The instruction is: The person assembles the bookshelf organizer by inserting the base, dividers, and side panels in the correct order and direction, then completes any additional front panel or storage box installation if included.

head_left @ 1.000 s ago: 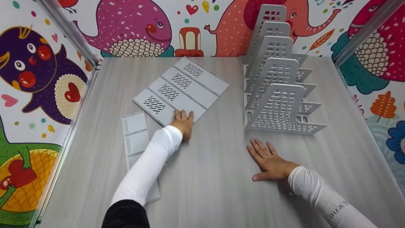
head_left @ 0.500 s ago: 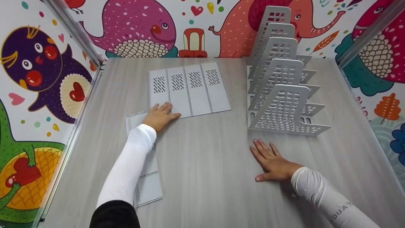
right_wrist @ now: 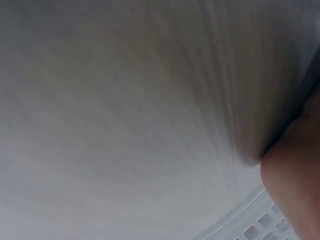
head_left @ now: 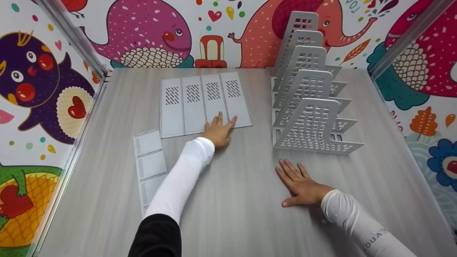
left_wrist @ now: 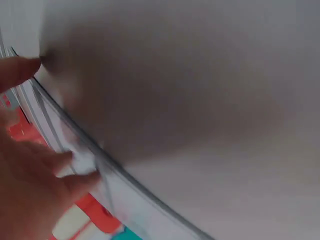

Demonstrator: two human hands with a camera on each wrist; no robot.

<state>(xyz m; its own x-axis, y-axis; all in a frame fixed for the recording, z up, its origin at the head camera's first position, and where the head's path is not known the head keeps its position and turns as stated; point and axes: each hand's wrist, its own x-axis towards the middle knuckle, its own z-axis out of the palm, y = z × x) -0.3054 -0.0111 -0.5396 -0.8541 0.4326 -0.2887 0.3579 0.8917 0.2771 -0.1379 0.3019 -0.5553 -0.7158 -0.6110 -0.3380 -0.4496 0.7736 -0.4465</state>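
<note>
My left hand (head_left: 217,134) lies at the near edge of a light grey slotted panel (head_left: 194,119), its fingers spread and the fingertips over the panel. Several sections with grooves between them make up the panel, and the slots face the back wall. In the left wrist view the fingers (left_wrist: 77,185) reach across the panel's dark edge line (left_wrist: 122,172). My right hand (head_left: 301,187) rests flat on the table with fingers spread, holding nothing. Just beyond its fingertips stands a grey perforated file rack (head_left: 310,132) with upright dividers, a corner of which shows in the right wrist view.
A narrower grey panel (head_left: 151,151) lies left of the left arm, partly hidden under the white sleeve (head_left: 180,178). Walls with cartoon animals (head_left: 150,32) close off the back and sides. Metal posts (head_left: 76,39) stand at the back corners of the table (head_left: 246,210).
The slotted panel has turned clockwise from a slanted position to nearly square with the back wall. My left hand went to its left corner, then right along the near edge. The right hand stayed put.
</note>
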